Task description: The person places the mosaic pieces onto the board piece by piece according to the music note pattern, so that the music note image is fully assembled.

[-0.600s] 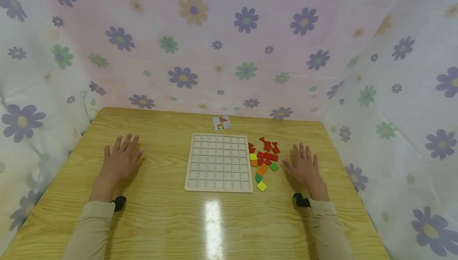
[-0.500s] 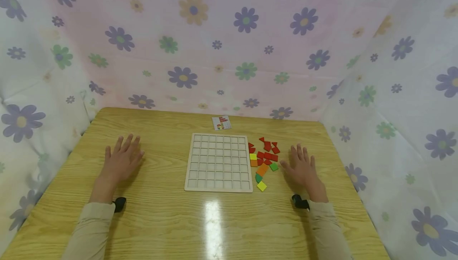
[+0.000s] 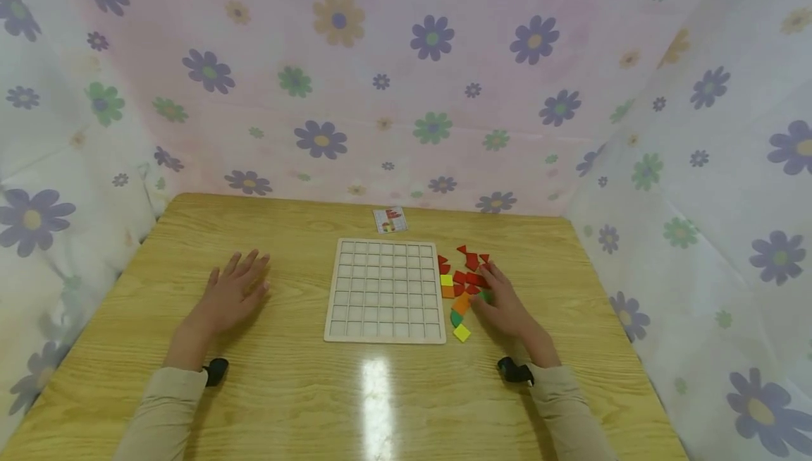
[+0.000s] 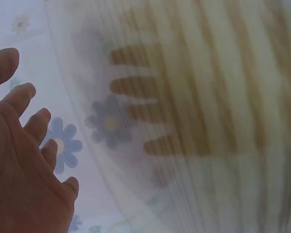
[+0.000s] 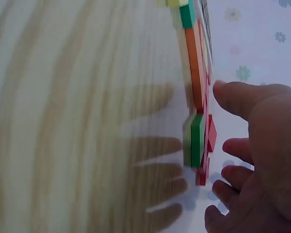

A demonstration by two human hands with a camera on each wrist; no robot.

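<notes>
My right hand [image 3: 504,306] hovers over the right edge of a loose group of small flat tiles, fingers extended and holding nothing. Red tiles [image 3: 472,261] make up most of the group, with orange tiles [image 3: 462,304], yellow tiles [image 3: 462,333] and a dark green piece [image 3: 456,318] nearer the front. A green tile [image 5: 197,141] stands out in the right wrist view, just beyond the fingers; in the head view the hand partly covers it. Left of the board, my left hand [image 3: 228,295] is raised a little above the wood, fingers spread, with nothing in it.
A square wooden grid board [image 3: 385,292] lies mid-table, its cells bare. Behind it is a small printed card [image 3: 390,220] with a coloured pattern. Flowered cloth [image 3: 380,94] walls the table [image 3: 285,390] at the back and sides.
My right hand has moved left and forward from beside the tiles to over their edge. The left hand has shifted slightly right. Tiles and board lie as before; the view has tilted a little.
</notes>
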